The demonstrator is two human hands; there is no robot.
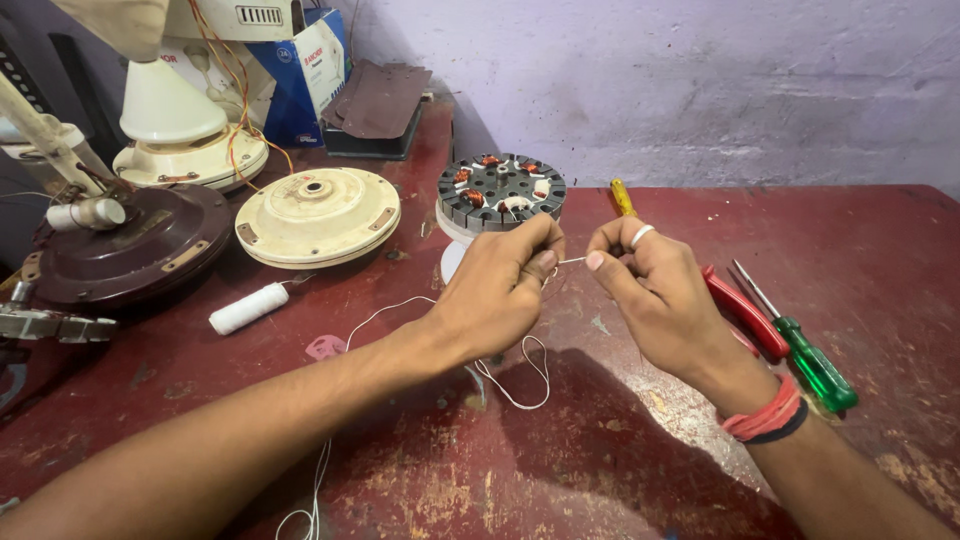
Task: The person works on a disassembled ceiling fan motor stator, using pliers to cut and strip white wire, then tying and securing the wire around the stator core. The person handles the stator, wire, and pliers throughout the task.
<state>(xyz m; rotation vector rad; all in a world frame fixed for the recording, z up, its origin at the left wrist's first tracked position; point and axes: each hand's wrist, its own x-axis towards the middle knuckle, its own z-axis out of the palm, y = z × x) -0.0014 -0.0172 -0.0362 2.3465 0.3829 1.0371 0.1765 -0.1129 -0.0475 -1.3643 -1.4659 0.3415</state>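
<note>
Both hands raised close together, left hand (500, 290) and right hand (650, 290) with fingertips pinched.

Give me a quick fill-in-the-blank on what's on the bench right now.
1. Both hands, left hand and right hand, pinch a thin white ____.
2. The screwdriver at the right has a ____ handle.
3. The spool of thread lies ____ of the left hand.
4. The table is ____.

Missing: thread; green; left; red

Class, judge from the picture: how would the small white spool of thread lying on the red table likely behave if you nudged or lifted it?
The small white spool of thread is cylindrical and lies on its side, so it would probably roll. It looks small, likely light. Its loose thread trails limply, so it would likely unwind.
</note>
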